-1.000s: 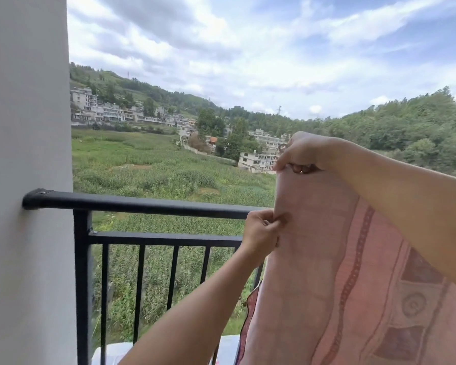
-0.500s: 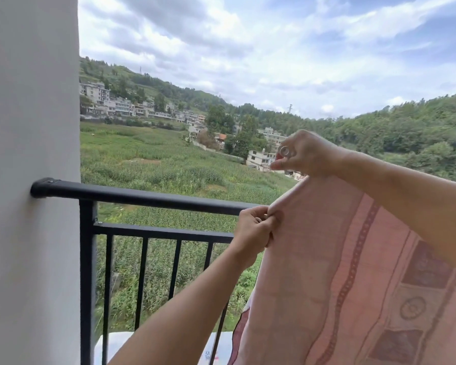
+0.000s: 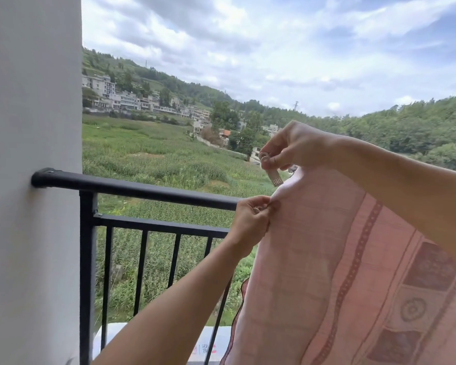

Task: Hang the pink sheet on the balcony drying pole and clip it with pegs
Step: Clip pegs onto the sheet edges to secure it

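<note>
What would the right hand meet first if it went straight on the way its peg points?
Most likely the top edge of the pink patterned fabric sheet, just below the small silvery peg; depth is unclear.

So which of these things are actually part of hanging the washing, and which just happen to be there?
In use: pink sheet, its edge pinched by the left hand; peg, held in the right hand.
Just there: black railing, white wall, white box below the railing.
</note>
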